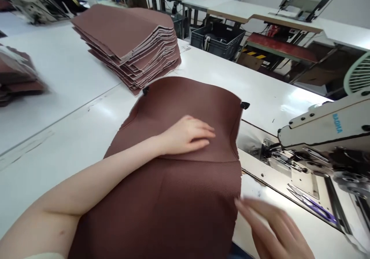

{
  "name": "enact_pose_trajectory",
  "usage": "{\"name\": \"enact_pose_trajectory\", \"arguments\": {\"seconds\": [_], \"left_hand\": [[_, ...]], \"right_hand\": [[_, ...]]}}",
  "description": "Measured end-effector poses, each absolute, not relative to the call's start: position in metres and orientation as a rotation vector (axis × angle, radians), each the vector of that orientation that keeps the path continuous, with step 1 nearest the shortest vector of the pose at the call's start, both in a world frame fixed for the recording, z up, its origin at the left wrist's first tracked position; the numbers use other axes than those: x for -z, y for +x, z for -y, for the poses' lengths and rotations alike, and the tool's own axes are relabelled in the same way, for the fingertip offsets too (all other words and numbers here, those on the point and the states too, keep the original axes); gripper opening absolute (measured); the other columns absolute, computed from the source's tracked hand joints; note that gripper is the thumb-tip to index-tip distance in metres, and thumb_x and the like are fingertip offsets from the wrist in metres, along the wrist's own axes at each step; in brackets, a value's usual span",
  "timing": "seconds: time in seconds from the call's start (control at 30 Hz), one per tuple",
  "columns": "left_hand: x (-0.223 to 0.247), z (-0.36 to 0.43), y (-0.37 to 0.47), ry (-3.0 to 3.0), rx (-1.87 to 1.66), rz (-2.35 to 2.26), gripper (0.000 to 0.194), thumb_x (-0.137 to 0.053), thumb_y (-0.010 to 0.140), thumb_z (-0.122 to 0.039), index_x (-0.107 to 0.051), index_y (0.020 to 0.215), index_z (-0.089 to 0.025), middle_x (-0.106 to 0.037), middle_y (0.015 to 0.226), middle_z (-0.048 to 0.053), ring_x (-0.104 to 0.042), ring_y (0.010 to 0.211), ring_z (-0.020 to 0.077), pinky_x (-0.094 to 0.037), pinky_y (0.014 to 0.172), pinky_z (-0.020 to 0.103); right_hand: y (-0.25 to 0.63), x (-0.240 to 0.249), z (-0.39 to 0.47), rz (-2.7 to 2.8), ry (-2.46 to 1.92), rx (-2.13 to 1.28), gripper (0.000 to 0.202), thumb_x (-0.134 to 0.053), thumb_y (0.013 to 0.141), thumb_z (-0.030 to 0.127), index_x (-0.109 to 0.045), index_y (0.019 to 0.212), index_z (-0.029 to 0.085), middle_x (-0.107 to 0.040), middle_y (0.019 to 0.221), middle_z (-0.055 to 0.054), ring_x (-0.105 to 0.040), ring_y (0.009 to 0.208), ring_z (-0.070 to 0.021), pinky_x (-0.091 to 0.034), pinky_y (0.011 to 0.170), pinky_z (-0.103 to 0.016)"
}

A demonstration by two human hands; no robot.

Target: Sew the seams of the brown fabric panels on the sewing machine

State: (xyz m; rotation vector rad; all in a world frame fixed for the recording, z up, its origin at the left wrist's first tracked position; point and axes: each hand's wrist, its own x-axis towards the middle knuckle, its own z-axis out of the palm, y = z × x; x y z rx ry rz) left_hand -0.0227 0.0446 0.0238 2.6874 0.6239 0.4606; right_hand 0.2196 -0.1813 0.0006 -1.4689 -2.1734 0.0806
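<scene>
A brown leather-like cover (199, 185), with a seam across its middle and a small black tab at each upper corner, lies over the white table in front of me. My left hand (187, 135) rests flat on its upper panel, fingers stretched out and slightly apart. At the lower right, my right hand (277, 228) is a little blurred, its fingers extended and apart. Its fingertips are at the cover's right edge; whether they touch it I cannot tell. The cover's lower end runs out of view.
A sewing machine (323, 132) stands at the right, with purple-handled scissors (313, 205) on its bed. Behind the cover is a tall stack of brown panels (130, 39); more brown pieces (17, 74) lie at far left. A grey crate (218, 39) stands beyond the table (78, 124).
</scene>
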Motion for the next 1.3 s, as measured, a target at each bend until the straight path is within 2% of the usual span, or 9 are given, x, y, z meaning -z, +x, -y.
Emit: {"name": "enact_pose_trajectory", "arguments": {"seconds": [0.13,0.3,0.6,0.83,0.93,1.03,1.1,1.2,1.3], "left_hand": [[-0.016,-0.003,-0.001,2.758,-0.182,-0.325,0.048,-0.046,0.096,-0.037,-0.041,0.142,-0.023,-0.040,0.149,0.004,-0.035,0.138,0.0216,-0.028,0.109,0.038],[-0.006,0.005,0.004,2.808,-0.068,-0.361,0.053,-0.048,0.094,-0.043,-0.037,0.144,-0.029,-0.032,0.153,0.003,-0.026,0.142,0.0250,-0.018,0.114,0.045],[-0.013,0.003,0.006,2.783,0.003,-0.389,0.051,-0.048,0.092,-0.044,-0.041,0.142,-0.036,-0.032,0.153,0.002,-0.025,0.142,0.0281,-0.016,0.113,0.050],[-0.004,-0.007,0.008,2.795,-0.068,-0.463,0.057,-0.042,0.094,-0.054,-0.035,0.145,-0.029,-0.030,0.154,0.006,-0.028,0.142,0.0247,-0.016,0.113,0.045],[-0.002,-0.024,0.005,2.814,-0.195,-0.655,0.050,-0.036,0.098,-0.050,-0.045,0.139,-0.023,-0.040,0.148,0.008,-0.035,0.138,0.0242,-0.021,0.110,0.045],[-0.013,-0.043,-0.016,2.805,-0.465,-0.873,0.040,-0.034,0.100,-0.040,-0.065,0.114,-0.020,-0.061,0.129,0.008,-0.051,0.123,0.0230,-0.036,0.100,0.039],[-0.030,-0.051,-0.044,2.759,-0.786,-1.037,0.040,-0.034,0.100,-0.037,-0.070,0.100,-0.019,-0.068,0.114,0.007,-0.058,0.110,0.0211,-0.040,0.094,0.036],[-0.055,-0.055,-0.096,2.556,-1.316,-1.368,0.033,-0.038,0.098,-0.036,-0.067,0.097,-0.020,-0.067,0.105,0.007,-0.057,0.105,0.0199,-0.041,0.096,0.036],[-0.063,-0.060,-0.147,2.178,-1.322,-1.694,0.027,-0.052,0.089,-0.035,-0.060,0.109,-0.019,-0.059,0.119,0.009,-0.051,0.115,0.0224,-0.042,0.096,0.037]], "right_hand": [[0.220,-0.006,0.122,2.429,-1.320,0.278,0.039,-0.039,0.094,0.006,-0.058,0.126,0.019,-0.068,0.115,-0.007,-0.059,0.110,-0.0208,-0.045,0.086,-0.033],[0.217,0.000,0.120,2.448,-1.244,0.206,0.032,-0.039,0.095,0.007,-0.063,0.115,0.010,-0.071,0.110,-0.008,-0.060,0.106,-0.0192,-0.046,0.083,-0.031],[0.213,-0.007,0.123,2.425,-1.285,0.230,0.036,-0.035,0.093,0.006,-0.067,0.109,0.009,-0.073,0.106,-0.008,-0.064,0.097,-0.0183,-0.048,0.076,-0.033],[0.216,-0.004,0.125,2.436,-1.299,0.232,0.036,-0.038,0.091,0.007,-0.067,0.112,0.014,-0.071,0.111,-0.008,-0.064,0.101,-0.0175,-0.051,0.077,-0.031],[0.220,0.000,0.126,2.459,-1.263,0.221,0.037,-0.038,0.091,0.009,-0.065,0.116,0.015,-0.070,0.113,-0.009,-0.064,0.102,-0.0180,-0.050,0.079,-0.032],[0.226,0.003,0.125,2.474,-1.195,0.229,0.041,-0.038,0.091,0.012,-0.057,0.128,0.016,-0.068,0.116,-0.009,-0.063,0.104,-0.0208,-0.049,0.081,-0.035],[0.229,0.002,0.126,2.465,-1.168,0.229,0.046,-0.035,0.093,0.017,-0.048,0.138,0.017,-0.065,0.122,-0.009,-0.062,0.106,-0.0238,-0.049,0.081,-0.038],[0.234,-0.003,0.140,2.387,-1.183,0.177,0.051,-0.032,0.095,0.023,-0.038,0.146,0.021,-0.058,0.131,-0.010,-0.061,0.107,-0.0283,-0.048,0.080,-0.042],[0.235,-0.006,0.178,2.213,-1.242,-0.040,0.051,-0.040,0.094,0.030,-0.040,0.145,0.030,-0.060,0.127,-0.007,-0.063,0.104,-0.0307,-0.051,0.080,-0.044]]}}
